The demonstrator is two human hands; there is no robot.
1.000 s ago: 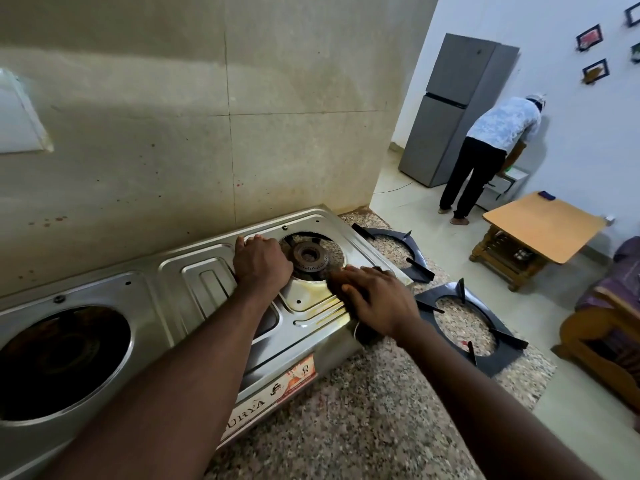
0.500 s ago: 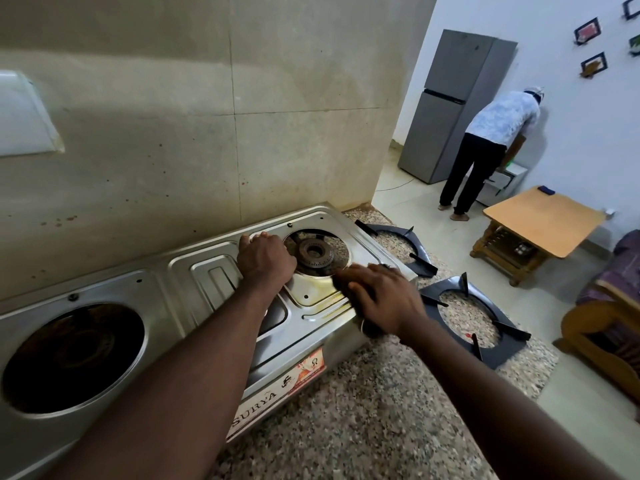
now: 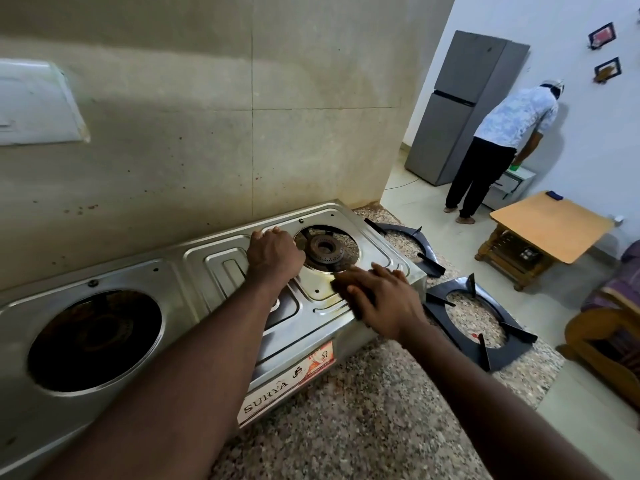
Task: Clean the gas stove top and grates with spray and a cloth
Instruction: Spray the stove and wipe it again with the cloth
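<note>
Speckled granite counter (image 3: 346,427) against tiled wall. Steel stove (image 3: 194,282) on it at left; two black grates (image 3: 479,327) flat on granite at right, near one just beside stove.

1. "SURYA" reads in dark capitals on the white part of the label (image 3: 287,382) stuck to the front face of the gas stove (image 3: 194,271)
2. Right of that word on the same label, a small dark logo and an orange patch with print too small to read
3. No other writing can be read anywhere else
</note>
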